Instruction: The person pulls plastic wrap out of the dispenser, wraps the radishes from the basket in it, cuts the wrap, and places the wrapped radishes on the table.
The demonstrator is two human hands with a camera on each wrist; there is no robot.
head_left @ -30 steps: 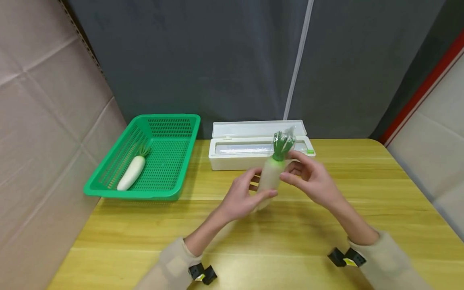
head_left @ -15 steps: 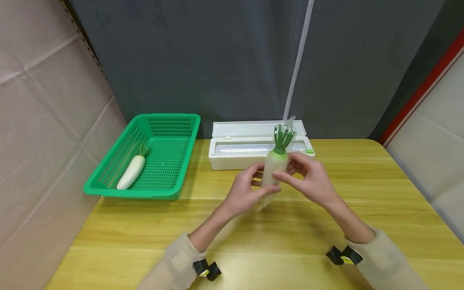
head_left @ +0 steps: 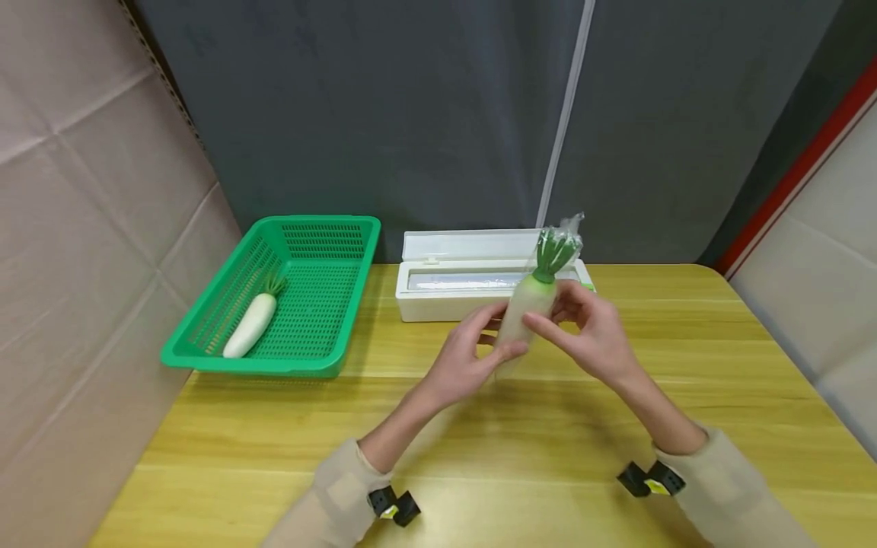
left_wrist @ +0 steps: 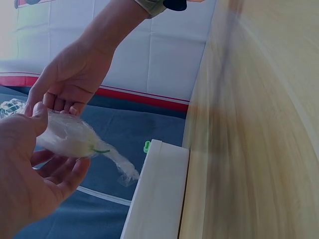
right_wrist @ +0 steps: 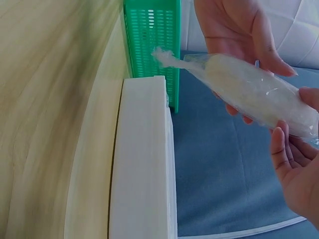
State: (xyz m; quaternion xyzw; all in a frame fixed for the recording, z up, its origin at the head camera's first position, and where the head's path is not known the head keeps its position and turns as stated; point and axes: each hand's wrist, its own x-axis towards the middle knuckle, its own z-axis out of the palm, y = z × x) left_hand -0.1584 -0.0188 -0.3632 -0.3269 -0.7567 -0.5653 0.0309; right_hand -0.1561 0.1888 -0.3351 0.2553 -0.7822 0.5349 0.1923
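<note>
A white radish [head_left: 529, 304] with green leaf stubs is wrapped in clear cling film [right_wrist: 249, 82], held over the table in front of me. Its leafy top leans up and to the right. My left hand [head_left: 466, 356] grips the lower part, thumb in front and fingers behind. Higher up, my right hand [head_left: 591, 327] holds the other side between thumb and fingers. A twisted tail of film [left_wrist: 122, 167] sticks out from one end in both wrist views. Just behind the radish stands a white cling film box [head_left: 438, 307] with its lid up.
A green plastic basket [head_left: 336, 335] stands at the left of the wooden table [head_left: 521, 472]. One unwrapped white radish [head_left: 252, 327] lies in it. A dark grey panel [head_left: 384, 129] rises behind the table, with pale cloth walls at both sides.
The wrapped radish has shifted up and to the right, and its leafy end leans further right. Both hands have kept hold of it, with the left hand rising slightly. Basket and box stay put.
</note>
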